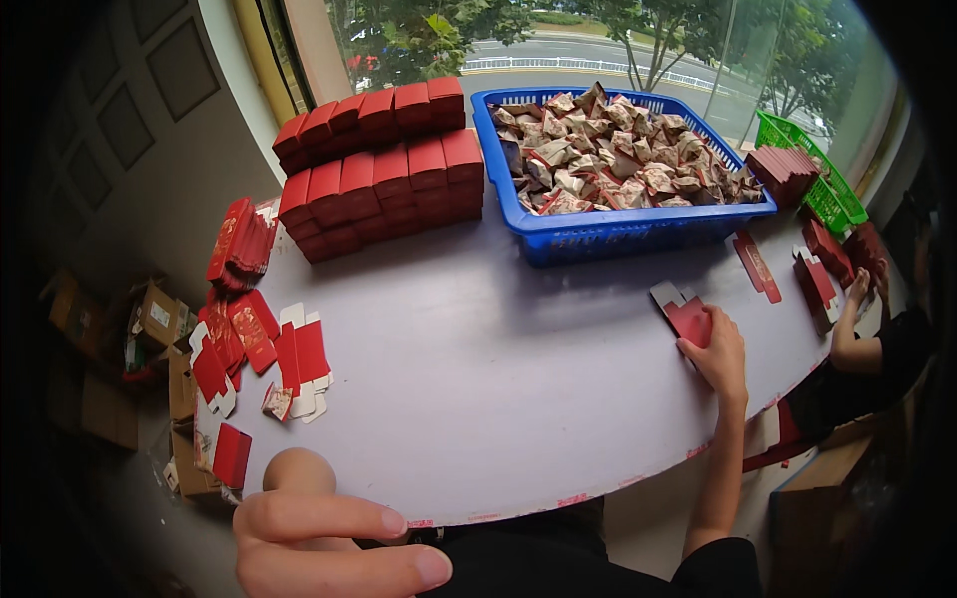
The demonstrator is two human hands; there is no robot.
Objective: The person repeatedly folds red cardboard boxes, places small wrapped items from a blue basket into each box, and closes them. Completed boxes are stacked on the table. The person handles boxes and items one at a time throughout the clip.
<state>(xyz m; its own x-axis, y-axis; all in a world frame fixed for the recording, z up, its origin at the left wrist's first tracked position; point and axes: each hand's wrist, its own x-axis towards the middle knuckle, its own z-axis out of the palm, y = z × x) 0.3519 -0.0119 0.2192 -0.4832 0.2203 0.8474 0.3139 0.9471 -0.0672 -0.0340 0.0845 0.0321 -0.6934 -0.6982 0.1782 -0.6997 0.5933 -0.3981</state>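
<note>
My right hand [721,355] grips a red folding carton [689,321] on the right of the table, its thumb on the near side. The carton's pale end flaps [668,294] stick out at the far end. Close to the camera, at the bottom left, my left hand [336,534] is raised with bent fingers apart; nothing shows between them. Beyond it on the table lie flat red and white carton blanks [303,355], a small printed sachet [277,401] and a closed red box [232,454].
Stacked red boxes [381,187] stand at the back left, beside a blue plastic basket [635,224] heaped with printed sachets [613,157]. A flat red carton [757,267] lies right of it. Another person's hands [860,288] are at the right edge, near a green basket [811,172].
</note>
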